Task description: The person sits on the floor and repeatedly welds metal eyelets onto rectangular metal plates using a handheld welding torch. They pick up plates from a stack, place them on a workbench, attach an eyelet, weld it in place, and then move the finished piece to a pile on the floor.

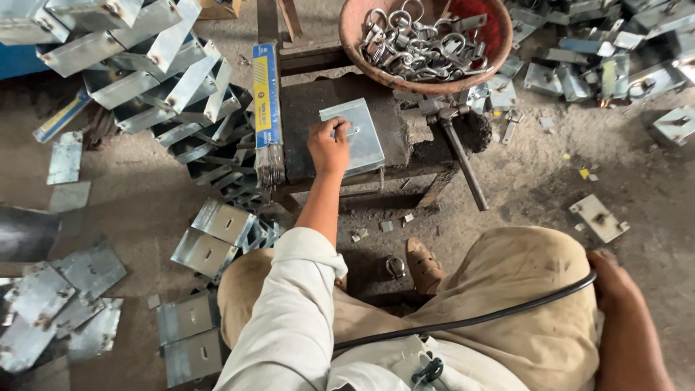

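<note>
Here the left hand [329,145] rests on a flat grey metal plate [355,134], the fingers curled and pressed onto its left part near a small ring. The plate lies in the middle of the dark table [304,108], toward its front edge. A hammer [456,141] lies at the right edge. The right hand [612,279] rests on the knee, fingers bent around it.

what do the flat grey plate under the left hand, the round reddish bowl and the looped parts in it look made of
The flat grey plate under the left hand looks like thin galvanised sheet steel: a dull silvery sheen and crisp folded edges. The round reddish bowl could be plastic or fired clay; its rim is matt, dusty and worn. The looped parts look like bright plated steel, judging by sharp glints.
</note>
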